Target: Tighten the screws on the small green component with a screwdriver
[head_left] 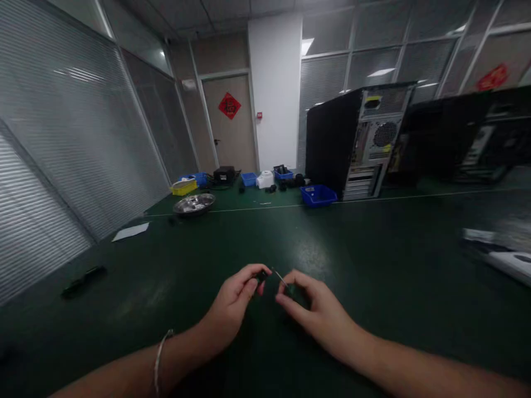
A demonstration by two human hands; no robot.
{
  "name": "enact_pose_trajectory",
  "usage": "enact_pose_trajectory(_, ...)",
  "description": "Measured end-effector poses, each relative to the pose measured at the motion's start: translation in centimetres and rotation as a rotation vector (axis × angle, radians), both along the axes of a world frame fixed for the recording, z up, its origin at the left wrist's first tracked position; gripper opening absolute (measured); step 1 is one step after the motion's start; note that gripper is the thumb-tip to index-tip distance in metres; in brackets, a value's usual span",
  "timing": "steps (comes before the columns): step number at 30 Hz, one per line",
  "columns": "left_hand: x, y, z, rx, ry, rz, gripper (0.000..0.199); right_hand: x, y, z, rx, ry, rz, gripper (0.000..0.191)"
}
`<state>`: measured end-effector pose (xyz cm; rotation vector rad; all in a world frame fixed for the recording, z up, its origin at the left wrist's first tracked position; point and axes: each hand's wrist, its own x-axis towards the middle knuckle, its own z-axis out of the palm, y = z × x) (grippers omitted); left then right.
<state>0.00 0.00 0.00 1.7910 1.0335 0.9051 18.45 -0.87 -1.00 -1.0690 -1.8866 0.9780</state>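
Near the middle of the green table, my left hand (233,298) pinches a small black part (261,276) between thumb and fingers. What kind of part it is, I cannot make out. My right hand (321,309) is closed around a small screwdriver (281,278), whose thin metal shaft points up and left toward the black part. Most of its dark handle is hidden behind the fingers. The shaft's tip is close to the left fingertips; whether it touches the part is too small to tell.
A dark green tool-like object (84,281) and white paper (130,231) lie at left. Farther back are a round metal dish (194,204), a yellow tray (184,188) and a blue bin (318,196). Open computer cases (334,143) stand at the back right; a blurred white-and-black object (504,257) lies at right.
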Motion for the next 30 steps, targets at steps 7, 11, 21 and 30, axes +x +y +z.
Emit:
enact_pose_trajectory(7, -0.4, -0.1, 0.2, -0.036, 0.099, -0.105, 0.034, 1.3, 0.6, 0.7, 0.013, 0.007, 0.077, 0.017)
enact_pose_trajectory(11, -0.6, -0.4, 0.4, -0.011, 0.161, -0.135, 0.03, 1.7, 0.9, 0.6, 0.026, 0.003, 0.096, 0.029)
enact_pose_trajectory(21, -1.1, 0.7, -0.6, 0.055, 0.053, -0.023, 0.018, 2.3, 1.0, 1.3, 0.159, -0.039, 0.175, 0.03)
enact_pose_trajectory(30, -1.4, 1.3, -0.9, 0.069, 0.006, 0.025, 0.021, 1.9, 0.9, 1.2, 0.17, -0.068, 0.222, 0.033)
